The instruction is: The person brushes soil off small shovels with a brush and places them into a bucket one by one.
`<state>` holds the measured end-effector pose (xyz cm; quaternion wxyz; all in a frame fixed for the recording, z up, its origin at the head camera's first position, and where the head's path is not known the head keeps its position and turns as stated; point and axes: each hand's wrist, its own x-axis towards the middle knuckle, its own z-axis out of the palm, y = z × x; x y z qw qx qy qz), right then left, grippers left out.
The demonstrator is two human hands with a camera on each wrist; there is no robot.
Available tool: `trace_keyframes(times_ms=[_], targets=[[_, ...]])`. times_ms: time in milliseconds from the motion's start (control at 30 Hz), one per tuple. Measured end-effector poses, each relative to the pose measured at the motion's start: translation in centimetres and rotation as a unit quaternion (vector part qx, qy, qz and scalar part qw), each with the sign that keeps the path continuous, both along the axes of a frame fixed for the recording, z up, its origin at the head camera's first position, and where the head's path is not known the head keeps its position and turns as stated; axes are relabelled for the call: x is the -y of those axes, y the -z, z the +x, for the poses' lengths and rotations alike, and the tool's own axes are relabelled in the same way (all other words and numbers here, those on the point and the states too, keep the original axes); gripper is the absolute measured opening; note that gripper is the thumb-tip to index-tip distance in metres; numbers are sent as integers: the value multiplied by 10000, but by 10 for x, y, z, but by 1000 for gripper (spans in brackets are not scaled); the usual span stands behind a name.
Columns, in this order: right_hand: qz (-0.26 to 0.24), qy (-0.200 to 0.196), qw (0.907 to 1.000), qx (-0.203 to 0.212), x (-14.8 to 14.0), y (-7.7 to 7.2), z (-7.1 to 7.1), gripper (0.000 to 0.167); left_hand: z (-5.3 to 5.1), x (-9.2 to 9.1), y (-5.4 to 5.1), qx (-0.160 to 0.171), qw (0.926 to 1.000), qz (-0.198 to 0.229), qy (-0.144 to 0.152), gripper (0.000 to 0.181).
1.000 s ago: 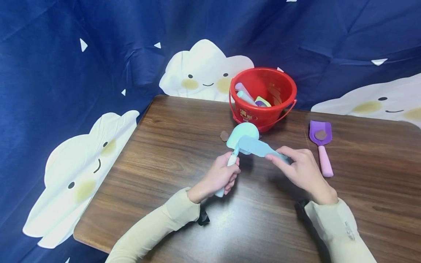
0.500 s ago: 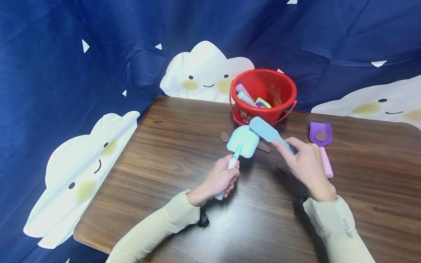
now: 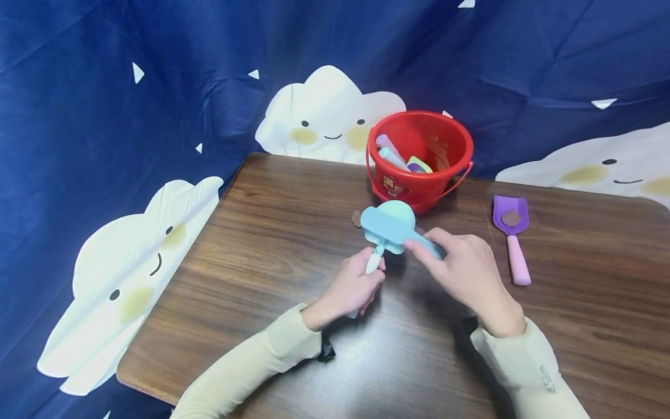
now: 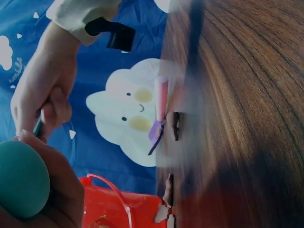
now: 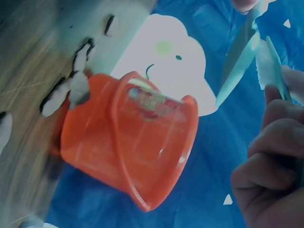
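My left hand (image 3: 349,288) grips the white handle of a mint-green toy shovel (image 3: 402,213), its blade held above the table. Over that blade lies a light blue brush (image 3: 386,226), flat and paddle-shaped, pinched by its handle between the thumb and fingers of my right hand (image 3: 468,269). In the right wrist view the brush (image 5: 267,64) shows a pale, jagged bristle side facing the shovel (image 5: 240,59). The rounded end of the shovel's handle (image 4: 23,180) fills the left wrist view's lower corner. Whether the brush touches the blade I cannot tell.
A red bucket (image 3: 426,189) with several toy handles inside stands behind the shovel. Brown lumps (image 5: 54,97) lie near its base. At right, a purple shovel (image 3: 503,203) with a pink handle holds a brown piece (image 3: 510,218). A blue cloud-printed cloth (image 3: 209,35) hangs behind the table.
My right hand has swung the brush from the shovel blade's far right edge leftward and nearer, across the blade. The left hand and shovel have barely shifted.
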<state>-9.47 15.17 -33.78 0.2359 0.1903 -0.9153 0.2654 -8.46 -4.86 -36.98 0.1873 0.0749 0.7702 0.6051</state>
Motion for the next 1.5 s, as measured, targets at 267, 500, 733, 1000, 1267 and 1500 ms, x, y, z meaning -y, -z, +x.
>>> trace_keyframes(times_ms=[267, 500, 733, 1000, 1267, 1500], targets=[[255, -196, 9995, 29, 9, -3, 5, 20, 0, 0, 2, -269, 9987, -427, 59, 11], [313, -170, 9993, 60, 9, -2, 4, 20, 0, 0, 1, -525, 9955, -781, 54, 12], [324, -70, 9992, 221, 6, -3, 3, 18, -1, 1, 4, -1120, 9869, -1157, 77, 12], [196, 113, 9994, 267, -1, -5, -1, 20, -2, 3, 3, -1577, 9761, -1492, 125, 11], [-137, 440, 9982, 371, -11, 0, -9, 23, 0, 4, 1, -1544, 9765, -1499, 144, 12], [-229, 764, 9967, 137, -24, 6, -15, 25, 2, 4, 3, -1281, 9824, -1341, 203, 16]])
